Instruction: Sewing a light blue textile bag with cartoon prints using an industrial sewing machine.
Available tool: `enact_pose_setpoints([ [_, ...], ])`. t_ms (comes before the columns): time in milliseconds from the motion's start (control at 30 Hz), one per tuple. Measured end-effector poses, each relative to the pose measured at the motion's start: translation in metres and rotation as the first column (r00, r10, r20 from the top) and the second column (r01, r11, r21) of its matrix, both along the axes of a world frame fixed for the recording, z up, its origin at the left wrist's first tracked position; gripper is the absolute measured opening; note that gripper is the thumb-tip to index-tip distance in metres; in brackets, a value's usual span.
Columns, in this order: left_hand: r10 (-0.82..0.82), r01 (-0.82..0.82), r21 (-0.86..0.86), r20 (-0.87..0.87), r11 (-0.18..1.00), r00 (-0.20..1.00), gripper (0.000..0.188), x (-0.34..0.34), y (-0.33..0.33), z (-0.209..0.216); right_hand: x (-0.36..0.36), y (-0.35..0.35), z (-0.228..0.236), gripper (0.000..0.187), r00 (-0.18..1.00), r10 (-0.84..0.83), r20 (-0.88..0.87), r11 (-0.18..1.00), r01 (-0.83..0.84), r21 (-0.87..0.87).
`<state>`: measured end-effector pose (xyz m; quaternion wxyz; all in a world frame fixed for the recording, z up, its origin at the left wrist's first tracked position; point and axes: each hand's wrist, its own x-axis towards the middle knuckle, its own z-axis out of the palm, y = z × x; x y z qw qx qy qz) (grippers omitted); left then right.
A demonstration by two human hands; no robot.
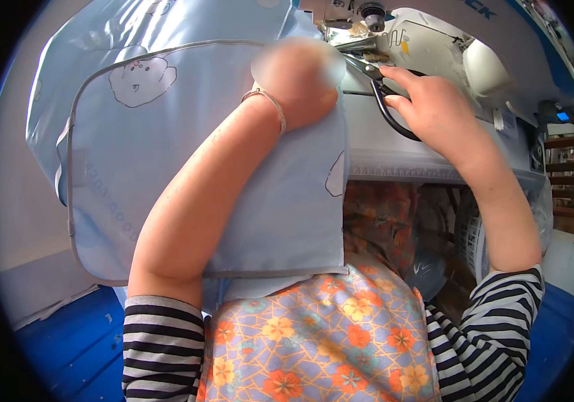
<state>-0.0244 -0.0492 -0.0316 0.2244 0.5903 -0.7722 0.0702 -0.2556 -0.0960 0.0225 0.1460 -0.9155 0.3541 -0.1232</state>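
Observation:
A pale blue fabric panel (287,208) with grey-bound edges and printed white cartoon animals lies flat across the table and hangs toward my lap. On its upper right part rests my left hand (297,87), next to the cut edge. A blur covers most of that hand, so its fingers are hidden. My right hand (431,114) grips a pair of scissors (386,115) by the black handles. The metal blades point left toward the fabric's right edge, close to my left hand. Whether they touch the cloth cannot be made out.
A white and blue sewing machine (522,47) stands at the far right. More shiny blue fabric (62,87) spreads behind and left of the panel. A ruler strip (408,169) runs along the table's front edge. A brown wooden chair (572,177) is at the right.

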Motion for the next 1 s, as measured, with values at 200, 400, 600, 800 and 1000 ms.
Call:
enact_pose_setpoints([
  [200, 0.001, -0.002, -0.034, -0.020, 0.999, 1.000, 0.041, 0.001, -0.002, -0.003, 0.003, 0.016, -0.017, 0.038, 0.997, -0.065, 0.042, 0.998, 0.066, -0.023],
  [400, 0.039, -0.039, -0.005, -0.004, 0.999, 0.999, 0.041, 0.001, -0.006, -0.003, 0.007, 0.026, -0.020, 0.036, 0.987, -0.122, 0.101, 0.992, 0.123, 0.000],
  [600, 0.035, -0.034, -0.018, 0.018, 0.999, 0.999, 0.040, 0.002, -0.006, -0.003, 0.008, 0.030, -0.023, 0.036, 0.979, -0.135, 0.155, 0.991, 0.130, 0.040],
  [800, 0.003, -0.003, -0.044, -0.001, 0.999, 1.000, 0.039, 0.002, -0.003, -0.002, -0.017, 0.037, -0.019, 0.037, 0.959, -0.228, 0.167, 0.971, 0.213, 0.106],
  [1000, 0.006, -0.006, -0.016, -0.022, 1.000, 1.000, 0.037, 0.000, 0.000, -0.001, -0.075, 0.019, -0.013, 0.036, 0.878, -0.476, 0.056, 0.868, 0.479, -0.128],
])
